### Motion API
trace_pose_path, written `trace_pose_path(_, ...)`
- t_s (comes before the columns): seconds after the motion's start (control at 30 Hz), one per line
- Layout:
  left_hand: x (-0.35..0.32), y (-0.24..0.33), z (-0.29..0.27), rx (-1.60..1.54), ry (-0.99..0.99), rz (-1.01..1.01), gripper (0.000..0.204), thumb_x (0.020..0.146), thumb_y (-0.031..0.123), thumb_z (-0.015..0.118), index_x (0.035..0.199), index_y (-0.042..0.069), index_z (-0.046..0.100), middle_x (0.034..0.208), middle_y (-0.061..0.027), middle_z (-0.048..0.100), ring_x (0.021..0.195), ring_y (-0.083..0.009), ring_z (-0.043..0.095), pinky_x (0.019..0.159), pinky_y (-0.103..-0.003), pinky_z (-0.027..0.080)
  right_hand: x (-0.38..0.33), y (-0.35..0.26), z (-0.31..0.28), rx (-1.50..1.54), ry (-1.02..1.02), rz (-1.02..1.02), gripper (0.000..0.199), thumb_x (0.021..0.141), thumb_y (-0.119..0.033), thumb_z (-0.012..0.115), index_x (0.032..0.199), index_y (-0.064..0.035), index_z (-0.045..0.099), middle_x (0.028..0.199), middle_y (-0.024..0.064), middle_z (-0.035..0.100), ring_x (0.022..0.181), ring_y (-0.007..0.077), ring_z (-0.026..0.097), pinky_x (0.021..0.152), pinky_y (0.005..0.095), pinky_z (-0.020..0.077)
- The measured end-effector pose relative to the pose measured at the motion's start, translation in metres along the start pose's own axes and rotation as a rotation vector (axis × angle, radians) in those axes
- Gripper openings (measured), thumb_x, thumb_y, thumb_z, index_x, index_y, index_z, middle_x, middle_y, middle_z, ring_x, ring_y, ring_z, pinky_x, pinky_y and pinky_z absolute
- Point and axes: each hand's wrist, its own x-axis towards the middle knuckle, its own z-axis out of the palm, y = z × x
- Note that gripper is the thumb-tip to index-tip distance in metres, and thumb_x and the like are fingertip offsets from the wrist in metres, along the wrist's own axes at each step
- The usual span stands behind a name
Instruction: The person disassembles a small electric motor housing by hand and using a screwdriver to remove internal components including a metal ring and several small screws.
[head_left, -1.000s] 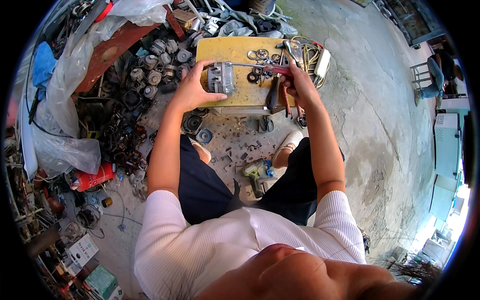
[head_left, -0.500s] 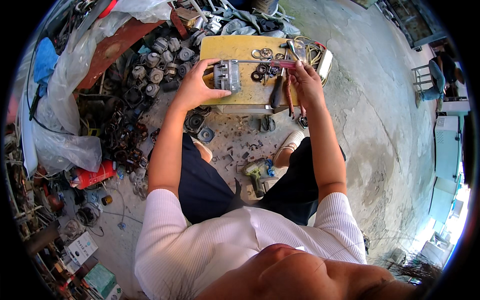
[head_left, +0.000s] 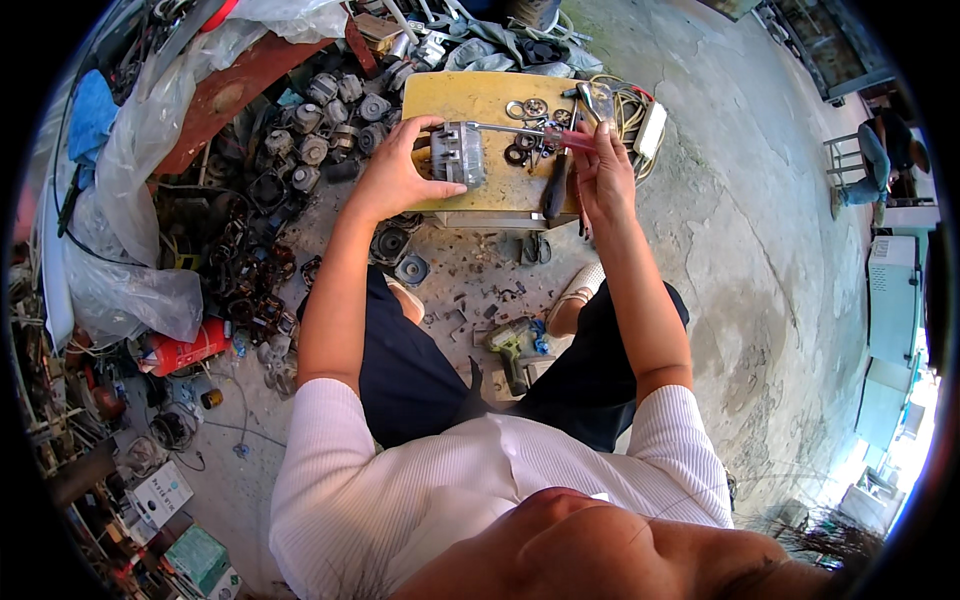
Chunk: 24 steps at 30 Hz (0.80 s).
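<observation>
My left hand (head_left: 392,172) is wrapped round a grey ribbed metal motor housing (head_left: 458,157), thumb on the near side and fingers on the far side. The housing rests on a small yellow table (head_left: 440,95). In my right hand (head_left: 607,178) is a screwdriver (head_left: 572,139) with a clear pink-red handle. Its long shaft points left, and the tip meets the housing's upper part near the far edge. Beneath the shaft lie black rings (head_left: 516,154) and small metal parts. A black-handled tool (head_left: 555,192) lies near my right hand, which partly covers red-handled pliers.
A hammer (head_left: 586,94) and metal rings (head_left: 524,107) lie on the table's far right, beside a coiled cable (head_left: 630,105) and a white power strip (head_left: 651,128). Used motor parts (head_left: 300,150) heap up at left. A green cordless drill (head_left: 511,350) lies between my feet.
The screwdriver's handle has dropped slightly toward me, so the shaft now slants. My right hand has turned and shifted a little left. My left hand and the housing have barely moved.
</observation>
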Motion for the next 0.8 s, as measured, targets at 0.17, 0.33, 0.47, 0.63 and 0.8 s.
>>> trace_pose_path(0.17, 0.0, 0.003, 0.0, 0.0, -0.017, -0.015, 0.087, 0.06, 0.031, 0.091, 0.133, 0.011, 0.048, 0.135, -0.0143, 0.052, 0.128, -0.0312, 0.05, 0.106, -0.039, 0.04, 0.007, 0.004, 0.001, 0.195, 0.004, 0.061, 0.038, 0.095, -0.027, 0.065, 0.122, -0.004, 0.052, 0.111, 0.0114, 0.063, 0.106, 0.0238, 0.063, 0.097, 0.0367, 0.0537)
trace_pose_path(0.33, -0.002, 0.004, -0.001, 0.017, -0.03, -0.02, 0.088, 0.06, 0.033, 0.09, 0.133, 0.01, 0.047, 0.135, -0.0148, 0.053, 0.128, -0.0319, 0.05, 0.106, -0.04, 0.04, 0.006, 0.005, 0.005, 0.185, 0.178, 0.105, 0.035, 0.094, -0.025, 0.067, 0.124, -0.0092, 0.056, 0.11, 0.0054, 0.063, 0.1, 0.0177, 0.062, 0.095, 0.0363, 0.0505)
trace_pose_path(0.47, -0.001, 0.004, -0.004, 0.015, -0.03, -0.011, 0.087, 0.061, 0.034, 0.09, 0.133, 0.01, 0.047, 0.135, -0.0149, 0.053, 0.129, -0.0324, 0.049, 0.106, -0.04, 0.039, 0.0, -0.001, 0.011, 0.11, 0.056, 0.005, 0.038, 0.096, -0.02, 0.065, 0.132, -0.0121, 0.056, 0.11, 0.0029, 0.063, 0.099, 0.0152, 0.061, 0.095, 0.0348, 0.0484)
trace_pose_path(0.63, 0.009, -0.002, -0.005, -0.072, -0.113, -0.037, 0.085, 0.062, 0.035, 0.09, 0.131, 0.008, 0.049, 0.135, -0.0161, 0.053, 0.128, -0.0314, 0.05, 0.106, -0.04, 0.04, 0.011, 0.0, 0.003, -0.016, 0.103, -0.013, 0.034, 0.1, -0.017, 0.056, 0.133, -0.007, 0.051, 0.121, 0.0079, 0.062, 0.111, 0.0226, 0.063, 0.096, 0.0382, 0.0525)
trace_pose_path(0.8, 0.016, 0.004, -0.016, 0.009, -0.171, -0.088, 0.087, 0.06, 0.037, 0.091, 0.127, 0.005, 0.048, 0.133, -0.0186, 0.055, 0.125, -0.0328, 0.053, 0.102, -0.04, 0.043, 0.005, -0.003, 0.026, -0.194, 0.182, 0.062, 0.029, 0.098, -0.029, 0.061, 0.127, -0.0245, 0.058, 0.108, -0.0064, 0.064, 0.095, 0.0081, 0.061, 0.078, 0.0296, 0.0463)
